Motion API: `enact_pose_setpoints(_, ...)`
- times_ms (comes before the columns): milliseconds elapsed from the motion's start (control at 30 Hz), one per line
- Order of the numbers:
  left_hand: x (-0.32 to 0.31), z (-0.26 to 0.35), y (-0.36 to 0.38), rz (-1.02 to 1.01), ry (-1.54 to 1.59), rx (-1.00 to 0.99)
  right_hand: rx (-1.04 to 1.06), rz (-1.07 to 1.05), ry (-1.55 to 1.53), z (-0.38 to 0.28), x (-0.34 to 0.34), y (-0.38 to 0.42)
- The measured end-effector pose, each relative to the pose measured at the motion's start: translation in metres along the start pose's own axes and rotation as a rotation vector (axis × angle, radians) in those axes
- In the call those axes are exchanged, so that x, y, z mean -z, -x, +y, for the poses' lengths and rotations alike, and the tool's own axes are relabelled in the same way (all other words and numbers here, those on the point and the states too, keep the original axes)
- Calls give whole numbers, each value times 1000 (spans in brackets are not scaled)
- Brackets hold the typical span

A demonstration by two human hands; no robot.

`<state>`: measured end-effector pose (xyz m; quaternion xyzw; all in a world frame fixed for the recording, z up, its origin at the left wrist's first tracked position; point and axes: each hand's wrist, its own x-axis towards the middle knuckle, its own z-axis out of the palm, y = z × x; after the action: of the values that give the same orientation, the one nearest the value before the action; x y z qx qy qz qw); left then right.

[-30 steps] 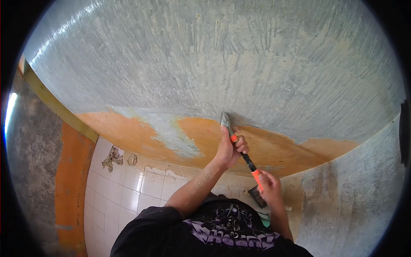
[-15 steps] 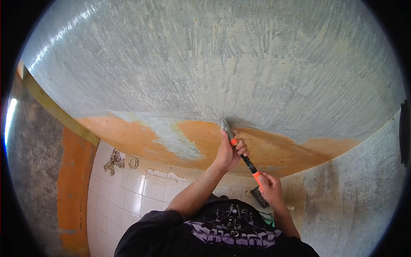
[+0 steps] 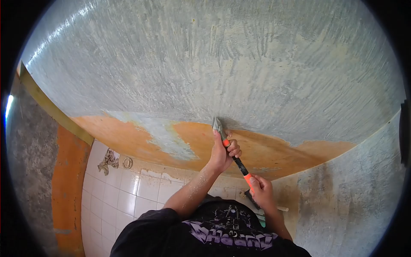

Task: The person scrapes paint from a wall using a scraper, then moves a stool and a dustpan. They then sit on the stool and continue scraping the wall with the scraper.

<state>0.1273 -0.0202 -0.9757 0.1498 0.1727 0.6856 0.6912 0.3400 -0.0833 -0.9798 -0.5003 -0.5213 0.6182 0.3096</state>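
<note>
A long scraper (image 3: 241,166) with a black and orange handle slants from the lower right up to the wall. Its metal head touches the grey wall (image 3: 239,77), just above the edge of the orange paint (image 3: 188,133). Near the head, my left hand (image 3: 223,152) wraps round the shaft, its thumb lying along the metal. My right hand (image 3: 262,192) grips the orange lower end of the handle.
Below the wall is a white tiled floor (image 3: 147,188) with a crumpled rag (image 3: 109,161) and a roll of tape (image 3: 127,162). A dark object (image 3: 251,199) lies partly hidden beside my right hand. Another wall (image 3: 342,192) stands at the right.
Both hands and the scraper have shifted slightly left in view, as have the wall edge and floor items. The grip looks the same.
</note>
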Motion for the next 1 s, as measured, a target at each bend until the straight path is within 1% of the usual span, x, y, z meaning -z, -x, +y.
enact_pose_setpoints(100,-1,-5,-3,13,23,-30,-24,23,-41,-4,4,2)
enact_pose_setpoints(200,-15,-5,0,91,36,30,-20,2,-69,-7,13,2)
enact_pose_setpoints(300,1,4,2,47,-1,-9,-34,3,9,-9,-3,-1)
enact_pose_setpoints(400,7,1,0,-1,7,-25,-7,12,-27,1,-6,0)
enact_pose_setpoints(500,-6,-7,-2,52,71,-3,-20,21,-82,-15,7,3)
enact_pose_setpoints(533,-10,-9,-4,84,83,30,-8,27,-57,-10,14,3)
enact_pose_setpoints(633,-1,2,-1,59,39,-44,21,33,44,-7,1,-3)
enact_pose_setpoints(667,0,4,0,40,47,-15,9,41,14,-5,-2,-2)
enact_pose_setpoints(767,3,-1,-2,18,20,-48,-18,43,-36,-4,-3,4)
enact_pose_setpoints(833,-10,-5,-2,70,59,15,8,45,-37,-21,7,7)
enact_pose_setpoints(867,-14,-4,-2,95,80,40,-30,47,-55,-22,10,8)
enact_pose_setpoints(967,-1,8,2,51,33,-15,-25,53,12,-14,-3,1)
enact_pose_setpoints(1000,4,8,-2,20,36,-11,-18,57,-11,-12,-5,0)
